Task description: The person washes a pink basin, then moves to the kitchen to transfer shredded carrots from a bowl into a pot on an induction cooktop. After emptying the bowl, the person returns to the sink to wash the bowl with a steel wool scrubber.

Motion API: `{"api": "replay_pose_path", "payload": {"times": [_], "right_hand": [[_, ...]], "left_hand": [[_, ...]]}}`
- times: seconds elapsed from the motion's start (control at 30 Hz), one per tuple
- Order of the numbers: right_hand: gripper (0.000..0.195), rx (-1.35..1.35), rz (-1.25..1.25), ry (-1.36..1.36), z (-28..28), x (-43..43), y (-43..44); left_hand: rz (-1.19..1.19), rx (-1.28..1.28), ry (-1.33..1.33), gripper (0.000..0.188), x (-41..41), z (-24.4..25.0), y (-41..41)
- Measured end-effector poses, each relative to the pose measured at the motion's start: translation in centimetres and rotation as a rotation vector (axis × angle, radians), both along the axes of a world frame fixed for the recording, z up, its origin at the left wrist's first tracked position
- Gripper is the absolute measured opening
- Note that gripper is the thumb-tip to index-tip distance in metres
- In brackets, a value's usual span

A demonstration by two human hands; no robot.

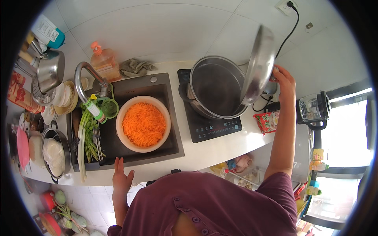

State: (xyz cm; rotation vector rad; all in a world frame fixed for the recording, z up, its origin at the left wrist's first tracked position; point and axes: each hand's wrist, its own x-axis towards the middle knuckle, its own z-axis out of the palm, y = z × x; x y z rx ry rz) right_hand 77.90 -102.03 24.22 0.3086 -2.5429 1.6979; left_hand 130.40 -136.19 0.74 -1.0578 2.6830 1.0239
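My right hand (pixel 284 82) grips the far side of a metal pot lid (pixel 260 63), probably by its knob, which is hidden. The lid is tilted on edge, its lower rim at the right side of a large steel pot (pixel 193 103). Dark, hazy liquid shows inside this pot, which stands on a black induction cooktop (pixel 203 134). My left hand (pixel 121 175) is empty, fingers apart, by the front edge of the sink (pixel 147 160). Beyond it a pale bowl (pixel 119 129) in the sink is heaped with shredded carrot (pixel 144 124).
Celery and scallions (pixel 88 132) lie across the sink's left end under the faucet (pixel 79 79). A soap bottle (pixel 104 62) and a grey rag (pixel 134 67) sit behind the sink. Right of the cooktop are a red food packet (pixel 264 122) and a blender (pixel 313 109).
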Motion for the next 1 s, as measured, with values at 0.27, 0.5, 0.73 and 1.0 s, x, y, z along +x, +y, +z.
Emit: {"api": "replay_pose_path", "payload": {"times": [0.27,0.5,0.73,1.0], "right_hand": [[0.035,-0.736,-0.274,-0.173,-6.1,2.5,6.4],[0.039,-0.965,-0.262,-0.288,-10.3,5.2,7.5],[0.046,-1.213,0.499,-0.389,-12.9,8.7,7.7],[0.048,-0.972,0.398,-0.581,-13.0,18.1,-7.0]], "left_hand": [[-0.093,0.059,0.052,0.076,-1.3,-0.6,-2.3],[-0.124,0.071,0.078,0.076,-1.3,-0.6,-3.0],[-0.016,0.191,0.143,0.075,-0.1,0.6,-3.0],[0.348,0.864,0.540,0.057,2.4,2.5,-3.1]]}}
